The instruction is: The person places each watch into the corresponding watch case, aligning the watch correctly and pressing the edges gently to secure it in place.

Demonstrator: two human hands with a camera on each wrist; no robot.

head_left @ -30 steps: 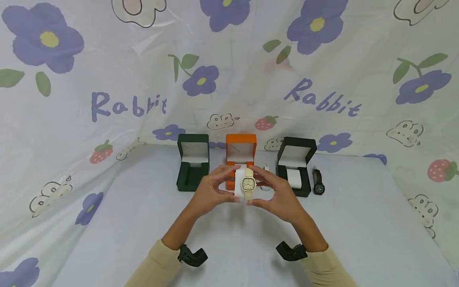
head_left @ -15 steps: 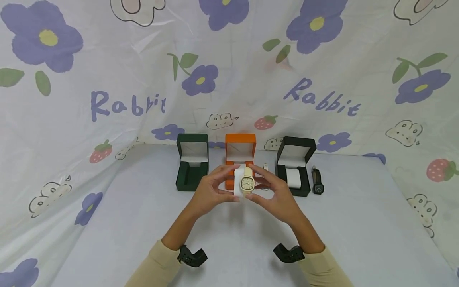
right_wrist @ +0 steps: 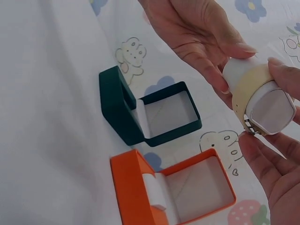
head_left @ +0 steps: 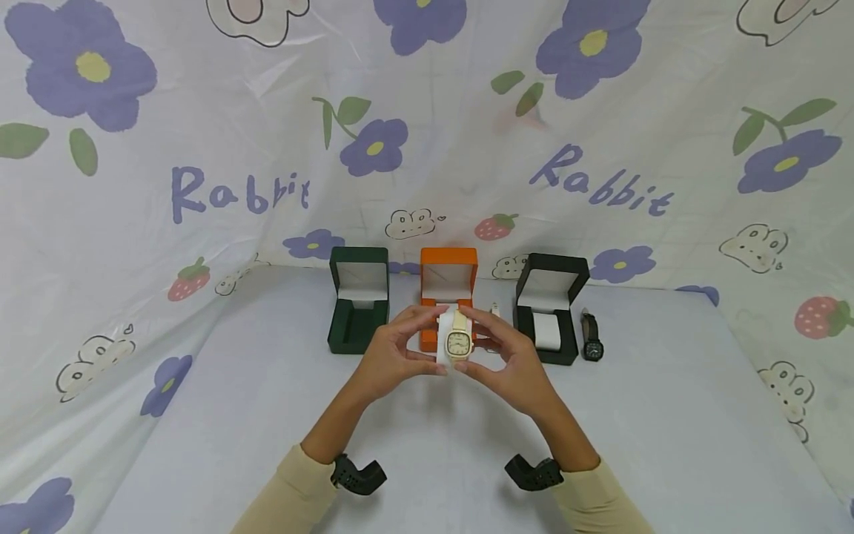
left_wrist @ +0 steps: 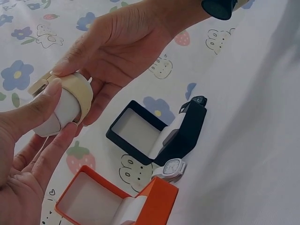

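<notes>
A cream-strapped watch sits around a white watch pillow, held up above the table. My left hand grips the pillow's left part between thumb and fingers. My right hand pinches the watch strap from the right side, thumb at the near edge and fingers at the far edge. In the right wrist view the strap's buckle lies near my right fingertips. Directly behind the hands stands an open orange watch box, with white padding inside it; its lower part is mostly hidden in the head view.
An open green watch box stands to the left. An open black watch box, holding a white pillow, stands to the right, with a black watch beside it. A white watch lies between the orange and black boxes. Printed cloth hangs behind.
My right hand has shifted slightly left, and the cream watch has moved left along the white pillow. My left hand stays nearly still.
</notes>
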